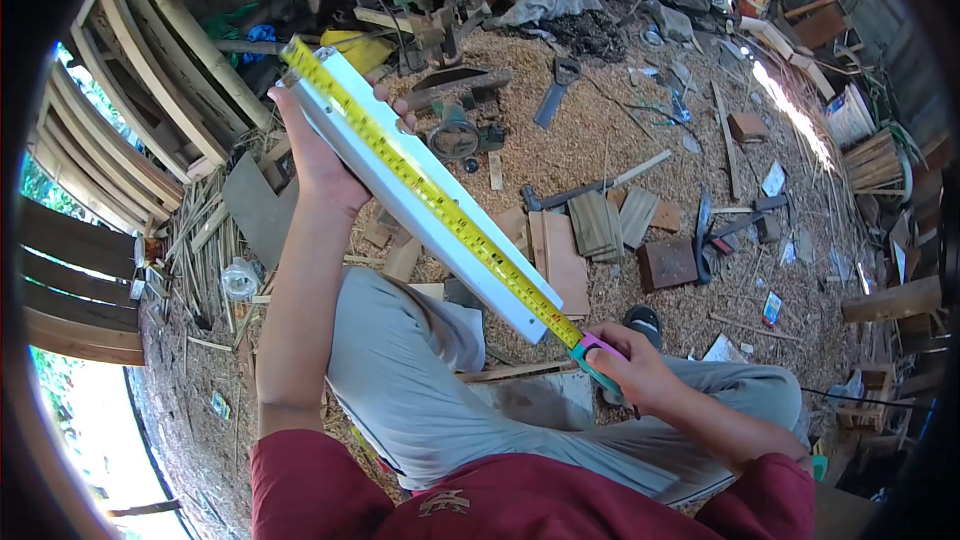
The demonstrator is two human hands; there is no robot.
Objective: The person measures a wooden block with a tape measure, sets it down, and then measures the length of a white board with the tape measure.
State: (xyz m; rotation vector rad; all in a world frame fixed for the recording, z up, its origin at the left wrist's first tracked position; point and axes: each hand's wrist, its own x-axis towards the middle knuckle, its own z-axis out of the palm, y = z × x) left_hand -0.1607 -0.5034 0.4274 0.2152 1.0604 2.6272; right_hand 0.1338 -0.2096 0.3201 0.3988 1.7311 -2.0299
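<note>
A long white rectangular piece (430,202) slants across the view above my lap. My left hand (322,155) is closed around its far end, the thumb up by the tip of the yellow blade and fingertips showing over the opposite edge. That blade (440,202) is drawn out along the full length of the white piece. It runs into a pink and teal tape measure (597,358), just past the near end of the piece. My right hand (638,368) is wrapped around the tape measure's case.
Wood shavings cover the ground. A handsaw (556,92), a hammer (560,195), stacked wood offcuts (597,225), and a reddish-brown block (668,265) lie ahead. A power tool (455,135) sits beyond the white piece. Curved wooden slats (150,60) lean at left.
</note>
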